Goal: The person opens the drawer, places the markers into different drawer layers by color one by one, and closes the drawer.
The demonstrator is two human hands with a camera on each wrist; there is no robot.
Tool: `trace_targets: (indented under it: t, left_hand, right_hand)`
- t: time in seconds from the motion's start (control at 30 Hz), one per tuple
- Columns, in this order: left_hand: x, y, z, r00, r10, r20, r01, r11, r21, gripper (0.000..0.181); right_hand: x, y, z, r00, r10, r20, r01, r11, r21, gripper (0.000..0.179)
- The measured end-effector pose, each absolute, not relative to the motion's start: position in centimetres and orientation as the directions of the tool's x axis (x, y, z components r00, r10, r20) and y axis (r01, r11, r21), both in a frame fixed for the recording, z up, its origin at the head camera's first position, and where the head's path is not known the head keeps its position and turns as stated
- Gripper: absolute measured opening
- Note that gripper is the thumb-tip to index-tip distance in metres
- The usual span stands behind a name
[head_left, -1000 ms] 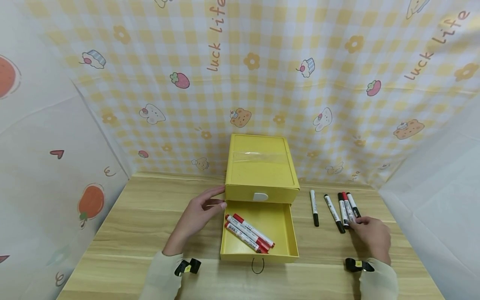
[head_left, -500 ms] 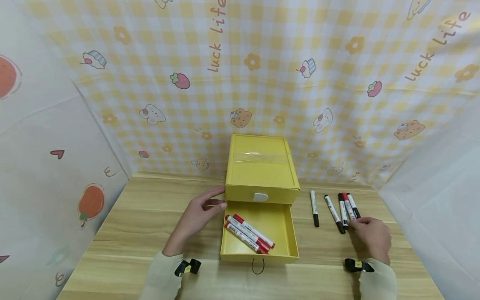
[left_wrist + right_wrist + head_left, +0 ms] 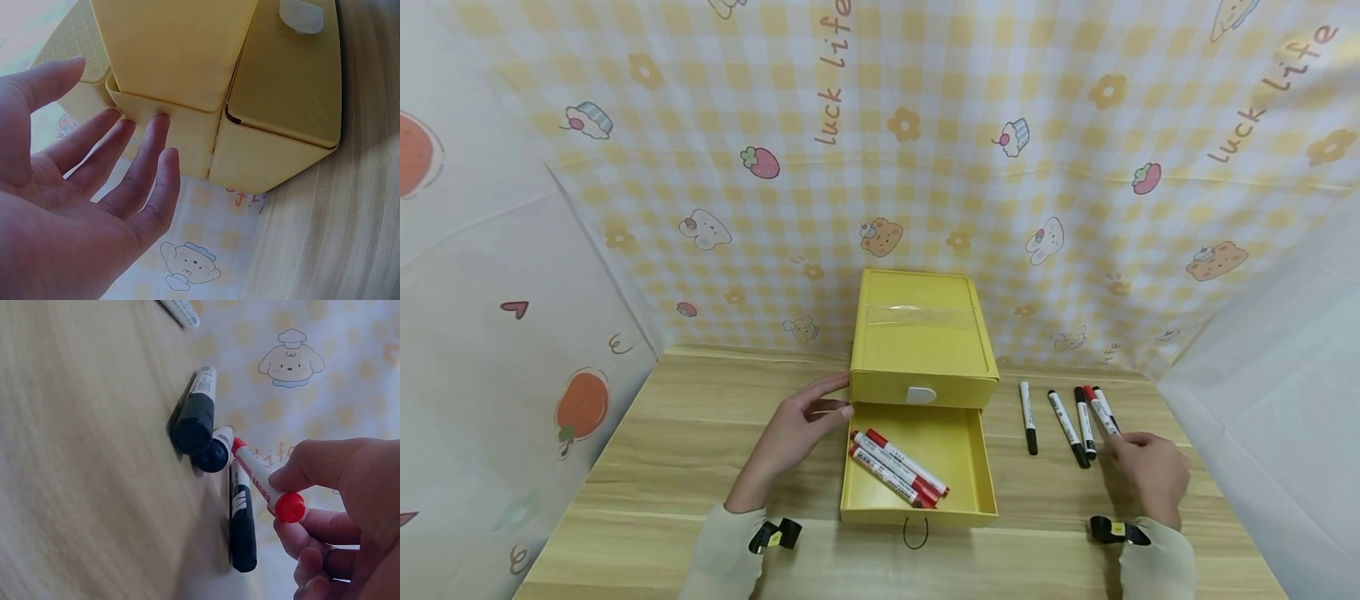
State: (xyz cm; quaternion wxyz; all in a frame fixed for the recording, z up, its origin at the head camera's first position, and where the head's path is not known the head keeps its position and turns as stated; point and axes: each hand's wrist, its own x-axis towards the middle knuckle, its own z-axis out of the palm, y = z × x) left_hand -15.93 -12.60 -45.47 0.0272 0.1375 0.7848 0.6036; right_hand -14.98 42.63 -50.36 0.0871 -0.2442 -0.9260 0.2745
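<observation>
My right hand (image 3: 1150, 471) pinches a red-capped whiteboard marker (image 3: 257, 475) between thumb and fingers. In the right wrist view its near end is lifted, and its far end is close to the neighbouring black markers (image 3: 242, 528). Left of centre, my left hand (image 3: 793, 435) has loosely spread fingers at the left side of the yellow drawer box (image 3: 925, 333). In the left wrist view the fingertips (image 3: 161, 122) meet the box's wall. The lower drawer (image 3: 955, 437) is pulled out, and several red markers (image 3: 898, 467) lie slanted in it.
Black markers lie on the wooden table (image 3: 715, 425) right of the box, one (image 3: 1028, 417) close to the drawer and another (image 3: 1067, 427) beside it. A wire loop (image 3: 915, 533) hangs from the drawer front. A checked cloth (image 3: 760, 225) covers the wall behind.
My right hand has taken hold of the red marker and raised its near end, shifting slightly right. The left hand and drawer stay put.
</observation>
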Motion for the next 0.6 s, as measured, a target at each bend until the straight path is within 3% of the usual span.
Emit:
trace_targets:
  t: [0.6]
  left_hand:
    - [-15.9, -12.6, -45.5, -0.961, 0.247, 0.124, 0.182, 0.226, 0.957, 0.054]
  right_hand:
    - [-15.0, 40.7, -47.5, -0.856, 0.485, 0.179, 0.310, 0.759, -0.573, 0.036]
